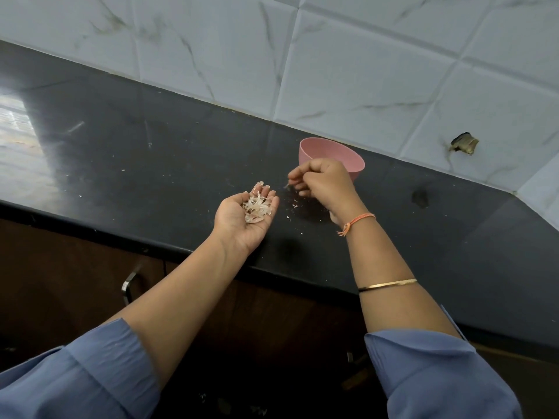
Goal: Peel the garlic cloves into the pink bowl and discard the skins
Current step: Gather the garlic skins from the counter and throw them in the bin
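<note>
Bowl (317, 151) inside unseen, right hand (326, 182) pinches blurry scrap (286, 186) (left hand (242, 222): skins (257, 208))

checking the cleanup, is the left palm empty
No, the left hand is turned palm up with a loose pile of garlic skins resting in it.

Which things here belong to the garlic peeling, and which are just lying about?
Job: pink bowl; garlic skins heaped in the left hand; right hand pinching a scrap; loose skin bits on the counter.
Lying about: cabinet handle; chipped hole in the wall tile.
</note>
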Demonstrator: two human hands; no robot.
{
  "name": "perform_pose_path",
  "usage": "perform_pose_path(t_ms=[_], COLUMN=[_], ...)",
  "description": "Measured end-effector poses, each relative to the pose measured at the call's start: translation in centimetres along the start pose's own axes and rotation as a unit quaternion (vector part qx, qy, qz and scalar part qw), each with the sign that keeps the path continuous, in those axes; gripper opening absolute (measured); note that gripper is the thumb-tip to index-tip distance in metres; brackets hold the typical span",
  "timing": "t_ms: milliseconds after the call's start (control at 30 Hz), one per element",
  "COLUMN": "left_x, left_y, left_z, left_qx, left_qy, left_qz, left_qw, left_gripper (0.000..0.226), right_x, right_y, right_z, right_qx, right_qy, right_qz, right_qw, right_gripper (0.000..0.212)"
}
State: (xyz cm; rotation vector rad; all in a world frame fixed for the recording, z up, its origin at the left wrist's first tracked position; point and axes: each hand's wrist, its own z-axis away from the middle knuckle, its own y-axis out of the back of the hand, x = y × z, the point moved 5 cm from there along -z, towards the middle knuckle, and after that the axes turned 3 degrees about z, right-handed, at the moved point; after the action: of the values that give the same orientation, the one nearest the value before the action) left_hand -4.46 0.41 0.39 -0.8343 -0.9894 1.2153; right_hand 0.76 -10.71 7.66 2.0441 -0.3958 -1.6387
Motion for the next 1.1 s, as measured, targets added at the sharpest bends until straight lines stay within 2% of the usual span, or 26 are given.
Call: perform_pose_path(t_ms=[100, 200, 333, 500, 633, 767, 800, 833, 900, 933, 967, 1000, 1033, 1100], left_x=[0.1, 0.1, 0.3, -0.1, -0.3, -0.4, -0.4, -0.5, -0.5, -0.4, -0.4, -0.5, -0.6, -0.5], left_y=[0.1, 0.1, 0.2, 0.2, 0.2, 0.3, 0.4, 0.4, 0.5, 0.6, 0.6, 0.5, 0.6, 0.5], left_z=[0.2, 0.2, 0.2, 0.4, 0.7, 1.2, 1.2, 1.3, 1.3, 1.5, 1.5, 1.5, 1.6, 1.7], left_qx=[-0.001, -0.001, 0.003, 0.002, 0.005, 0.009, 0.01, 0.01, 0.011, 0.01, 0.01, 0.01, 0.01, 0.005], left_qy=[0.0, -0.001, -0.009, -0.01, -0.015, -0.018, -0.016, -0.015, -0.012, -0.013, -0.011, -0.008, -0.005, -0.004], left_qz=[0.002, -0.003, -0.009, -0.011, -0.011, -0.012, -0.014, -0.015, -0.016, -0.014, -0.012, -0.011, -0.01, -0.009], left_qw=[1.0, 1.0, 1.0, 1.0, 1.0, 1.0, 1.0, 1.0, 1.0, 1.0, 1.0, 1.0, 1.0, 1.0], left_gripper=[0.034, 0.034, 0.034, 0.034, 0.034, 0.034, 0.034, 0.034, 0.034, 0.034, 0.034, 0.033, 0.033, 0.033], right_x=[3.2, 5.0, 5.1, 4.6, 4.1, 2.6, 2.5, 2.6, 3.1, 3.0, 3.0, 2.7, 2.1, 0.1], right_y=[0.3, -1.7, -3.6, -3.3, -3.9, -4.4, -4.4, -4.1, -2.7, -2.0, -1.5, -1.1, -0.8, -0.7], right_z=[-0.9, -1.1, -0.4, 1.4, 2.2, 4.4, 4.8, 4.9, 4.4, 4.2, 4.0, 3.9, 3.8, 3.5], right_qx=[0.045, -0.022, -0.089, -0.106, -0.137, -0.072, -0.061, -0.041, 0.013, 0.025, 0.024, 0.009, -0.009, -0.047], right_qy=[-0.031, -0.024, 0.018, 0.099, 0.099, 0.197, 0.208, 0.197, 0.095, 0.035, -0.013, -0.04, -0.048, -0.025], right_qz=[0.104, 0.274, 0.417, 0.481, 0.525, 0.528, 0.512, 0.463, 0.231, 0.082, -0.048, -0.13, -0.164, -0.156], right_qw=[0.993, 0.961, 0.904, 0.865, 0.834, 0.823, 0.831, 0.863, 0.968, 0.996, 0.998, 0.991, 0.985, 0.986], right_gripper=[0.034, 0.035, 0.045, 0.043, 0.04, 0.026, 0.024, 0.023, 0.02, 0.017, 0.016, 0.016, 0.017, 0.019])
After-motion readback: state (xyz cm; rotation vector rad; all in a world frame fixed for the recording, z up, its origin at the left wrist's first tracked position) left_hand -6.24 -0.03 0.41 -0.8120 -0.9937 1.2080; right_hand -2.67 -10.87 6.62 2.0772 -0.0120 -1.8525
